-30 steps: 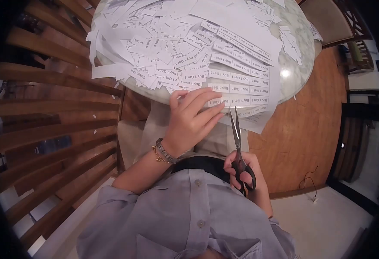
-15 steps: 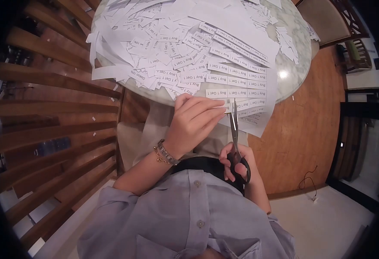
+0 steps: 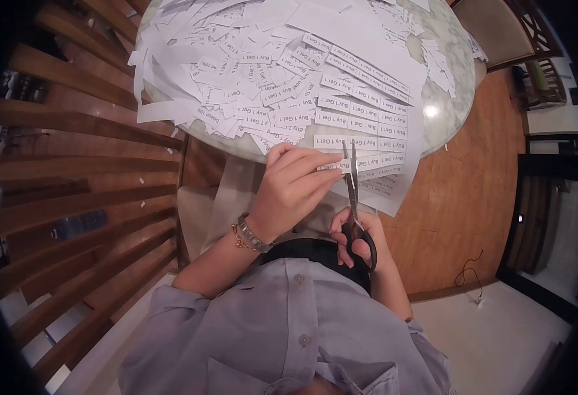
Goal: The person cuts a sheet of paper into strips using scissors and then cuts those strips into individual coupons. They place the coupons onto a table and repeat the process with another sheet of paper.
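Where the round marble table [image 3: 441, 118] curves in at its near edge, I have my work between both hands. A loose heap of cut slips [image 3: 256, 72] covers the table's left part, apart from the blades, probably so finished pieces don't mix with the longer rows. To the right of it, printed strips [image 3: 361, 125] reading "Buy 1 Get 1" fan leftward, perhaps joined at their right ends, which would hold them in order.

My left hand [image 3: 292, 181] reaches in from the left, fingertips and thumb pinched on the end of one strip [image 3: 369, 162], which I hold out at the table's near edge, likely to give the blades free space. My right hand [image 3: 373, 227], nearer and to the right, grips the scissors [image 3: 353, 201] by their black handles, blades pointing far and parted narrowly at the tips. They cross the strip just beside my left fingertips; from this angle I can't be sure whether the paper is fully between them.
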Demonstrator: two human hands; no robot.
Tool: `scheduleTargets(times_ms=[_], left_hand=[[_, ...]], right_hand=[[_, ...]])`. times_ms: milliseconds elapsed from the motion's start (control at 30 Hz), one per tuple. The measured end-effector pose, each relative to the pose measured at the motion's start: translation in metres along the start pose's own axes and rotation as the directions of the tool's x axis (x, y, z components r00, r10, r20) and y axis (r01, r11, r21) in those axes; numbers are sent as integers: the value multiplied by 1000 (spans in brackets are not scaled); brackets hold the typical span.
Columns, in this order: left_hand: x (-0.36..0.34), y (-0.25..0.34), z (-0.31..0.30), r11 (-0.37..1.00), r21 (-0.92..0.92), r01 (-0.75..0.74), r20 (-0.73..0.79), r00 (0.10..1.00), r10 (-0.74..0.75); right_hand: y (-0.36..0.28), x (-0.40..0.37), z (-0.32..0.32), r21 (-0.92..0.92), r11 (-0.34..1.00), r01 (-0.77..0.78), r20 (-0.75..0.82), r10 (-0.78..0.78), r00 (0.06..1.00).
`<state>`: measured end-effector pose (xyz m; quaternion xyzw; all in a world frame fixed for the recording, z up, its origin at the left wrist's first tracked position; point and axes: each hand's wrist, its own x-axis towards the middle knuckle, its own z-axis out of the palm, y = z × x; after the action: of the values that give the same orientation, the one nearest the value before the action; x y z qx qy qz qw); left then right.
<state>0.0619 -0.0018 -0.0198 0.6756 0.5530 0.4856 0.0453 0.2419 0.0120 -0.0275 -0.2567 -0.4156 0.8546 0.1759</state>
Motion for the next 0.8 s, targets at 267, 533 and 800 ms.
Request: scheduleTargets(times_ms=[267, 533, 800], left_hand=[[2, 0, -4, 999, -37, 24, 14, 1000, -23], [2, -2, -3, 997, -70, 18, -12, 1000, -19], [3, -1, -4, 998, -64, 22, 11, 1000, -21]], right_hand=[[-1, 2, 2, -12, 1000, 12, -8, -12, 1000], [-3, 2, 1, -32, 999, -23, -6, 22, 1000], [-4, 2, 2, -25, 999, -23, -17, 22, 1000]])
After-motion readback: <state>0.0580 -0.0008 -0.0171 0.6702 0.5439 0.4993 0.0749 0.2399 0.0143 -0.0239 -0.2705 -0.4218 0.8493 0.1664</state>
